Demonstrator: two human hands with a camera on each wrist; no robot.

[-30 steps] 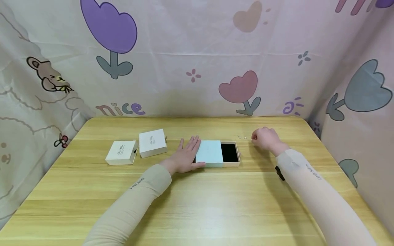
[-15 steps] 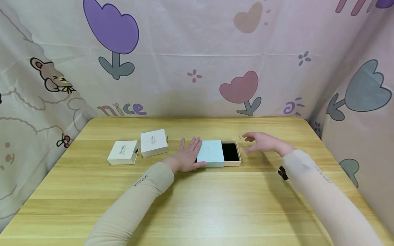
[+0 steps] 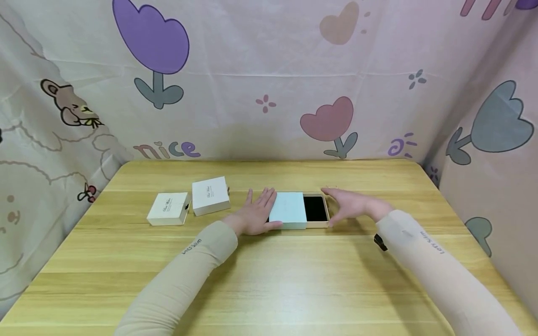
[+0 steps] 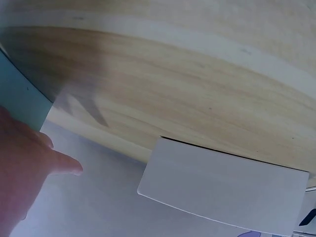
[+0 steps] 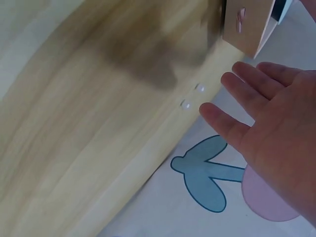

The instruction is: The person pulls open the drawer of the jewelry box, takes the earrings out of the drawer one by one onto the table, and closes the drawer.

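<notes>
A pale blue slide box (image 3: 287,209) lies mid-table with its cream drawer (image 3: 316,225), lined in black, partly out on the right. My left hand (image 3: 252,218) rests against the sleeve's left end, fingers straight. At the drawer's right end my right hand (image 3: 355,204) is spread, thumb at the near corner and fingers by the far corner; whether it touches is unclear. The right wrist view has the drawer front (image 5: 244,27) with a small pink pull tab (image 5: 241,19). Two tiny pearl-like studs (image 5: 199,88) lie on the table near the right fingertips.
Two white boxes, one farther left (image 3: 168,208) and one nearer the middle (image 3: 211,196), sit left of my left hand, with printed lids and dark tabs. A patterned cloth (image 3: 235,93) hangs behind the wooden table (image 3: 269,280) and along its sides.
My right hand has opened from a curled pose and moved left to the drawer's end, partly covering the studs in the head view. My left hand and the box look nearly unmoved.
</notes>
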